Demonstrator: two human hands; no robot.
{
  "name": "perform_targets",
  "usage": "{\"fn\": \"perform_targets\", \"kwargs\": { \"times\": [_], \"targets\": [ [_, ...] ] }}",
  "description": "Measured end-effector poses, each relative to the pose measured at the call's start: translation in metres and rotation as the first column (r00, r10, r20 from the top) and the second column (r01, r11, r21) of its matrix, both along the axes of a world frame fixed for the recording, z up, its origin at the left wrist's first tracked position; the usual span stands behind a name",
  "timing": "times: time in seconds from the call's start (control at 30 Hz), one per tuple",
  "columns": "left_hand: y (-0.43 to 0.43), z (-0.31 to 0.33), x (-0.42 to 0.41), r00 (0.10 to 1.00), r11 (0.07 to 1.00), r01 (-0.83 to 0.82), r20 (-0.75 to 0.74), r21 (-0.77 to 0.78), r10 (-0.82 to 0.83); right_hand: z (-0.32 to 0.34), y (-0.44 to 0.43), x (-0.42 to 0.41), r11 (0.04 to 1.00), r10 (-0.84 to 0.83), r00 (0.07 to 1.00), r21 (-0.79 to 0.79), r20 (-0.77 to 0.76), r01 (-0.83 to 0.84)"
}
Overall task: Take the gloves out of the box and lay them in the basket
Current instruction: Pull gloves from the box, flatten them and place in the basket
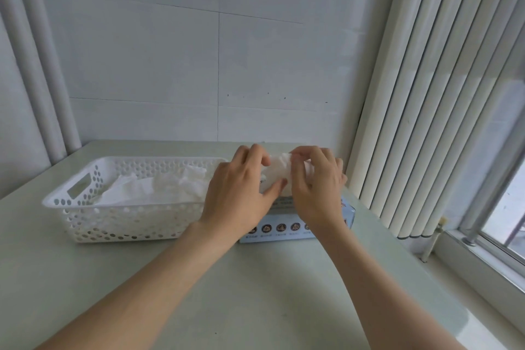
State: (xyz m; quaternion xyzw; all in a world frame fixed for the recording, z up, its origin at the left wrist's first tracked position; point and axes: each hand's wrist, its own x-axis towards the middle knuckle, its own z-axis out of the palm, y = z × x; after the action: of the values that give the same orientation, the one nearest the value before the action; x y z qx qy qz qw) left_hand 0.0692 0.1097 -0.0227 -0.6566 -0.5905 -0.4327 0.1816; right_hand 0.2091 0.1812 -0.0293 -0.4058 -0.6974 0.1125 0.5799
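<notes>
A light blue glove box (284, 226) lies on the table, right of a white perforated basket (82, 210). Above the box, both hands hold one crumpled white glove (279, 172). My left hand (241, 193) grips its left side between thumb and fingers. My right hand (318, 182) pinches its top edge with curled fingers. Several thin white gloves (159, 187) lie loosely inside the basket. My hands hide the box's opening.
The pale table (255, 293) meets a tiled wall at the back. Vertical white blinds (426, 94) hang close to the right of the box. A window sill and frame (483, 250) run along the right edge.
</notes>
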Motion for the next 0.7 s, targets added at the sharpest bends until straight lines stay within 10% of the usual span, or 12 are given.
{"fn": "perform_targets", "kwargs": {
  "times": [0.3,0.7],
  "targets": [
    [0.006,0.0,-0.01,0.993,0.999,0.028,0.118,-0.025,-0.025,0.005,-0.012,-0.001,0.977,0.191,0.978,-0.082,-0.078,-0.198],
    [0.0,-0.004,-0.002,0.967,0.977,-0.108,-0.249,-0.183,0.06,0.014,-0.002,0.01,0.988,0.049,0.894,-0.112,-0.446,-0.11]
  ]
}}
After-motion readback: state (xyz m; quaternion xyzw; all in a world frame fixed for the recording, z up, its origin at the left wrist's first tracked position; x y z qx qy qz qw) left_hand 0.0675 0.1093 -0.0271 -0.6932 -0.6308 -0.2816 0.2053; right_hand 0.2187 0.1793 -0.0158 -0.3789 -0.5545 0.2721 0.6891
